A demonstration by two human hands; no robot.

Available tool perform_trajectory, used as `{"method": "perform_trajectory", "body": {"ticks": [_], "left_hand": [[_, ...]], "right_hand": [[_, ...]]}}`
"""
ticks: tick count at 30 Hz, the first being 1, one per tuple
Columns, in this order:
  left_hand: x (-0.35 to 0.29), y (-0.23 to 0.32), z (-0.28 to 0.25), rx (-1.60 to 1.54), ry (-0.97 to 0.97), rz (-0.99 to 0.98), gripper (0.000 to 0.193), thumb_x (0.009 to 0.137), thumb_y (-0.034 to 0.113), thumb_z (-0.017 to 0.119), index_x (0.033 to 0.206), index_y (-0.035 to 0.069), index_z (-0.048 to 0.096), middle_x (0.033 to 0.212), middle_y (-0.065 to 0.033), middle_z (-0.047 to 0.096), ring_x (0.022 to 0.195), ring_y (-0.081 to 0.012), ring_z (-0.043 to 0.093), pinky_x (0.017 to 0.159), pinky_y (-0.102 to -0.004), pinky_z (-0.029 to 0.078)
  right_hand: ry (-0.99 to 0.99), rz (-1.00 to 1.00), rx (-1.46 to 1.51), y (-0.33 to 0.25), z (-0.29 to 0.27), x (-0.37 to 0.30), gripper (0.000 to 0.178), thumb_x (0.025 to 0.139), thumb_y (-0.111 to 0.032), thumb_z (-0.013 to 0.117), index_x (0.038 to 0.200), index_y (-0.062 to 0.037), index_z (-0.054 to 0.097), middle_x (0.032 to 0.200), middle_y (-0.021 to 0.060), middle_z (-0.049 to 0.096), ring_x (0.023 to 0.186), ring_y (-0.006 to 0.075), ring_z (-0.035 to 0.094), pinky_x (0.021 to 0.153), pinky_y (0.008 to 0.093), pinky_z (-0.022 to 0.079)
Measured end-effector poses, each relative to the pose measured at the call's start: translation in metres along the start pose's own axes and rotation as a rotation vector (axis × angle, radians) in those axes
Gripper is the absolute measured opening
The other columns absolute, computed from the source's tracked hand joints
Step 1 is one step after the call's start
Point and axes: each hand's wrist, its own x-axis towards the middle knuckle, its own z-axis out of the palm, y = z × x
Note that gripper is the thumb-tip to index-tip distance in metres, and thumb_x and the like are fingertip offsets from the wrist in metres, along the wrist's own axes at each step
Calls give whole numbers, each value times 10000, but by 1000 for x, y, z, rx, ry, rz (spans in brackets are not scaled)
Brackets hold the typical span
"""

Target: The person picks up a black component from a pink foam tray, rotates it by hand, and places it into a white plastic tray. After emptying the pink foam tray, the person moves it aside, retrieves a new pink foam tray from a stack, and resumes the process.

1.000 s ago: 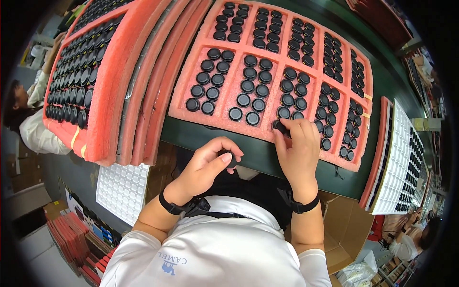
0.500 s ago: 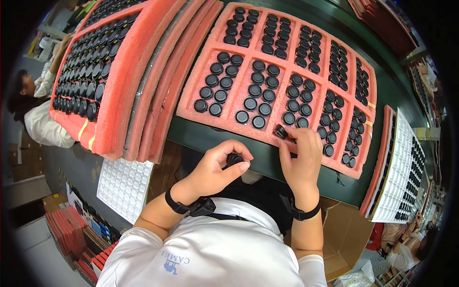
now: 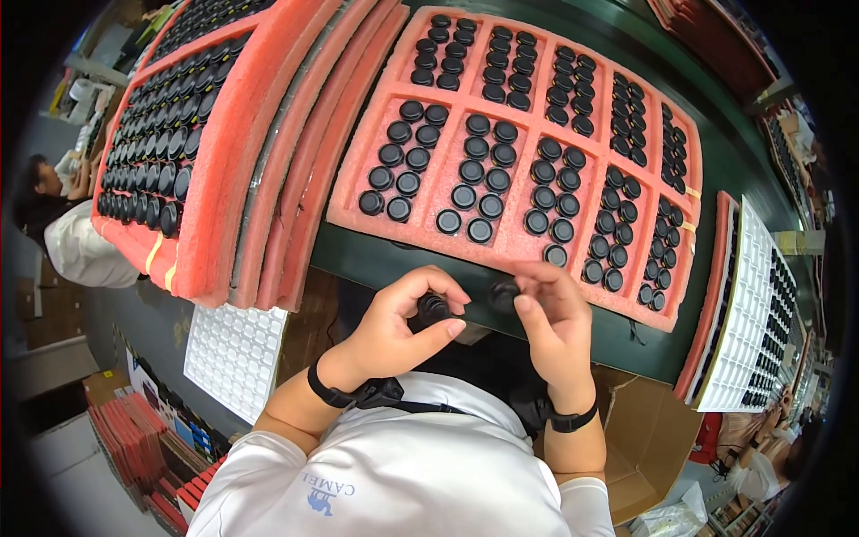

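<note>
My left hand point(image 3: 394, 322) is curled around a black round lens-like part point(image 3: 434, 309), held just in front of the table's near edge. To its right, my right hand point(image 3: 555, 327) pinches another black round lens-like part point(image 3: 504, 295) between thumb and fingers, apart from the left one. Just beyond the hands lies a pink foam tray point(image 3: 429, 243) with two rows of compartments. Rows of similar black round parts point(image 3: 479, 231) stand in those compartments. My right fingers cover a little of the tray's front edge.
At left, a tilted stack of pink foam trays point(image 3: 234, 179) holds more black parts. A white moulded tray point(image 3: 234, 353) is below it. More trays, one white point(image 3: 738, 313), lean at right. An open cardboard box point(image 3: 653, 438) is beside me; another person point(image 3: 80, 242) is at far left.
My right hand has drawn back from the tray's front edge toward my left hand, carrying a black part. The left hand has hardly moved. The view has shifted slightly.
</note>
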Motion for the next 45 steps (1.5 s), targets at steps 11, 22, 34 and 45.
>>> {"method": "perform_trajectory", "body": {"ticks": [11, 22, 34, 45], "left_hand": [[9, 5, 11, 94, -137, 121, 346, 754, 85, 697, 1053, -10, 552, 942, -83, 547, 855, -155, 525, 781, -288, 423], [-2, 14, 18, 115, -148, 23, 344, 738, 59, 692, 1035, -9, 533, 983, -81, 565, 867, -141, 529, 755, -265, 429], [8, 11, 22, -448, -201, -313, 467, 776, 326, 719, 1044, -6, 529, 906, -110, 618, 627, -85, 479, 569, -204, 401], [5, 5, 31, -170, -109, -71, 371, 781, 171, 696, 1022, 26, 454, 900, -110, 572, 730, -117, 505, 654, -253, 423]], "right_hand": [[-92, 92, 555, 10, 11, -25, 213, 903, -92, 559, 1086, -8, 490, 961, 56, 587, 836, 115, 538, 786, 258, 439], [-107, -690, -323, 3, -4, -12, 315, 854, -286, 617, 994, -14, 544, 770, 105, 554, 681, 243, 512, 638, 346, 406], [-258, 193, 1009, 8, -6, -20, 379, 988, -337, 384, 1032, 16, 517, 775, 67, 549, 717, 133, 505, 705, 286, 435], [-53, 100, 662, 1, -6, -27, 391, 959, -376, 441, 1014, 5, 509, 707, 50, 491, 656, 137, 462, 651, 261, 398]]}}
